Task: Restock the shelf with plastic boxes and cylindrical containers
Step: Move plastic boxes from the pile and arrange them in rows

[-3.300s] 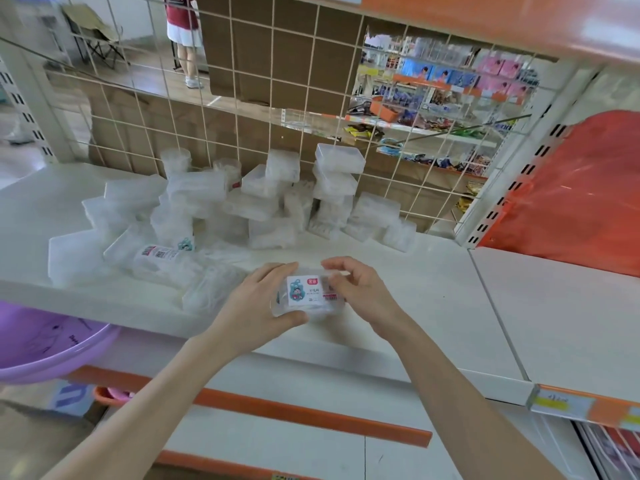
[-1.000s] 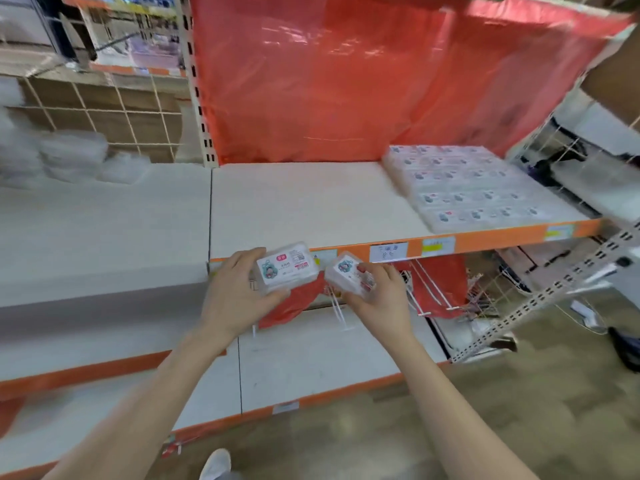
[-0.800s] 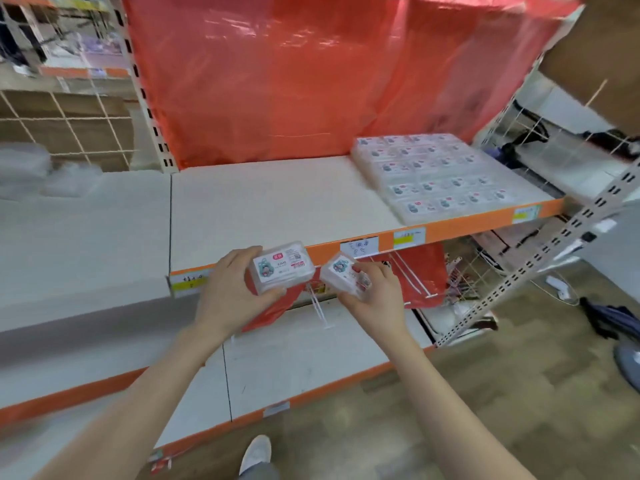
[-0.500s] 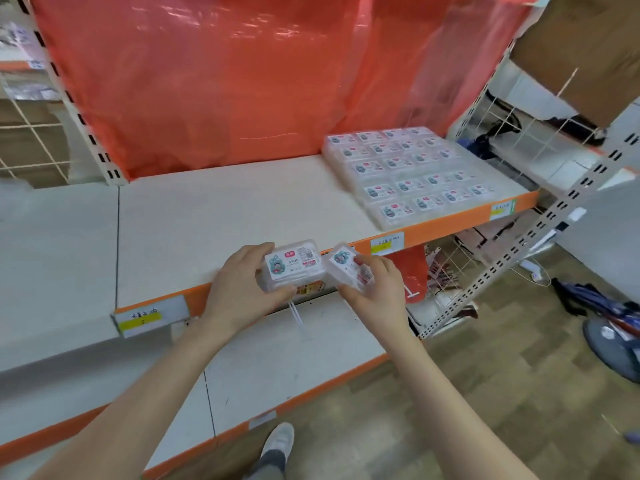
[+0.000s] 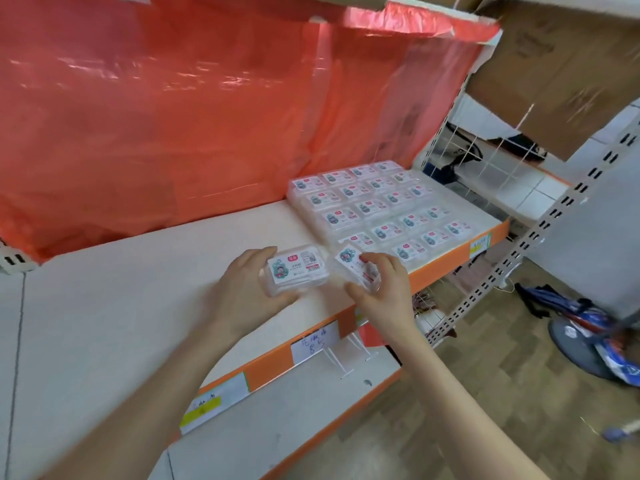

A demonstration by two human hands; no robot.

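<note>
Risen over shelf (image 5: 138, 306): left hand (image 5: 242, 289) grips box (image 5: 298, 268), right hand (image 5: 384, 292) apparently pinches tilted box (image 5: 353, 263).

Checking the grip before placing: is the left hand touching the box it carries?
Touching. The head view shows the left hand gripping the box, fingers curled over its far edge, thumb under the near one.

Bright, even light — edges warped
</note>
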